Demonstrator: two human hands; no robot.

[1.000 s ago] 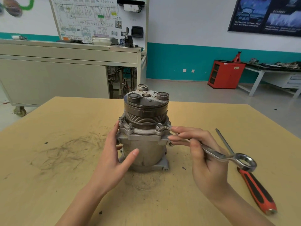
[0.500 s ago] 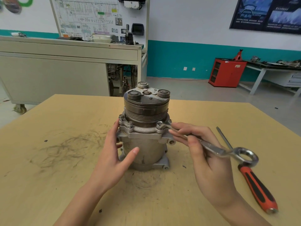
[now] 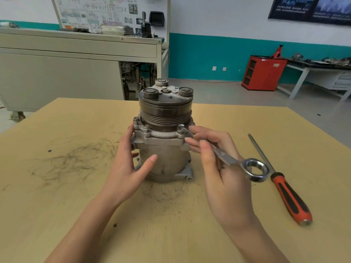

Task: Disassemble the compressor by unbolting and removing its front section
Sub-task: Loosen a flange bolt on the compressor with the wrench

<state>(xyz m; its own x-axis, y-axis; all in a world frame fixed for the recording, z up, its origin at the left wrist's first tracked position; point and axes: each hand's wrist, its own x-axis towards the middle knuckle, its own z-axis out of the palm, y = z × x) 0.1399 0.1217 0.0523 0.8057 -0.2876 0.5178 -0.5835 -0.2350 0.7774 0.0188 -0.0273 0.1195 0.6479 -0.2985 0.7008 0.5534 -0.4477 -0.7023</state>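
Note:
A grey metal compressor point(image 3: 163, 160) stands upright on the wooden table point(image 3: 57, 205), its dark grooved pulley point(image 3: 165, 111) on top. Bolts sit around the flange point(image 3: 161, 138) under the pulley. My left hand point(image 3: 129, 168) lies against the compressor's left side, thumb stretched across the body, fingers hidden behind it. My right hand point(image 3: 218, 168) holds a steel combination wrench point(image 3: 229, 158) by the shank. The wrench's open end sits at the front right flange bolt point(image 3: 181, 129). Its ring end point(image 3: 255, 169) sticks out to the right.
A screwdriver with a red and black handle point(image 3: 290, 198) lies on the table to the right, its blade pointing away. Scuff marks and grit cover the table left of and under the compressor. A cabinet trolley point(image 3: 76, 73) and a red cabinet point(image 3: 264, 73) stand beyond the table.
The wrench's ring end has swung a little toward me and to the left, with my right hand following. The left hand has stayed on the compressor.

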